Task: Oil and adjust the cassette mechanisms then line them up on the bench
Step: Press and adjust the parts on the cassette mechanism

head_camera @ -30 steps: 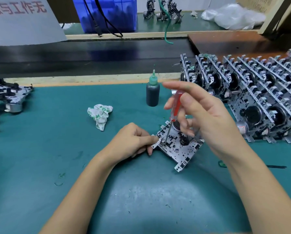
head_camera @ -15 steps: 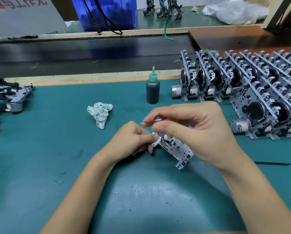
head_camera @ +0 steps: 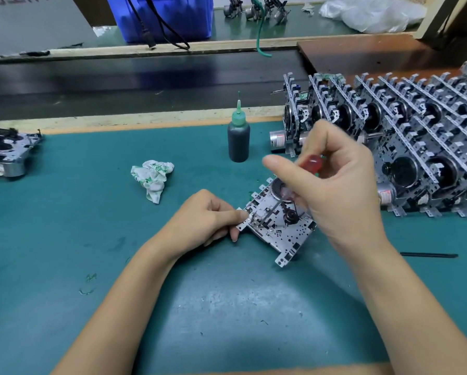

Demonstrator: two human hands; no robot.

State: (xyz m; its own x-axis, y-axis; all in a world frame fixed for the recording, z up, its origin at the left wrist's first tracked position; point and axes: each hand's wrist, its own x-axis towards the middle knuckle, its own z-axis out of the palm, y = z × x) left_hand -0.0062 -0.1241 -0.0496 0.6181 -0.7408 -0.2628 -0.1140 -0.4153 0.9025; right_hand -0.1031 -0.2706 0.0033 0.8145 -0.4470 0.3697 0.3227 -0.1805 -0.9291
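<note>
The flat perforated silver-metal cassette mechanism (head_camera: 277,226) looks light and rigid (delicate parts on top); grip its edges. The left hand (head_camera: 208,220) pinches its left corner tab. Above it, the right hand (head_camera: 332,185) curls around a red-handled screwdriver (head_camera: 309,165).

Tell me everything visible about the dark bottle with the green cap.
The bottle is small, round and dark, apparently plastic, with dark contents. Its green cap narrows to a thin needle-like nozzle pointing up. It stands upright on the green mat, near the mat's far edge, left of the rows of mechanisms. Neither hand touches it.
</note>
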